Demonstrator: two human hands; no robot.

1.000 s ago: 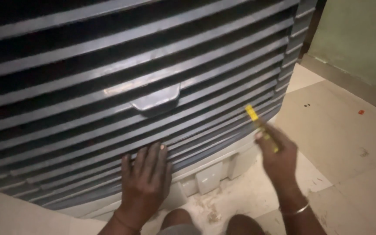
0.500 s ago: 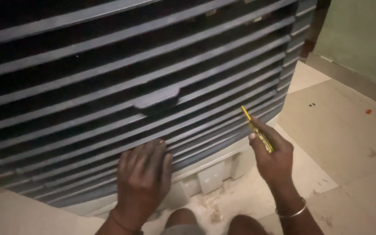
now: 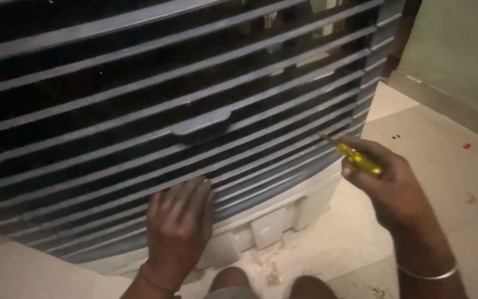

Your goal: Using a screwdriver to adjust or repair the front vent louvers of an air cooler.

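Observation:
A big dark louvred grille of a cooler-like appliance fills the upper left of the head view, with a small grip tab on one slat. My left hand lies flat, fingers spread, against the lowest slats near the white base. My right hand is closed around a yellow-handled screwdriver. Its thin tip points up and left at the grille's lower right slats, very close to them.
Pale floor tiles stretch to the right, with a green wall and skirting behind. Dust and crumbs lie on the floor by the base. My knees show at the bottom edge. A metal bangle circles my right wrist.
My right hand with the screwdriver has moved slightly left and closer to the grille's lower right slats. My left hand has stayed pressed on the bottom slats.

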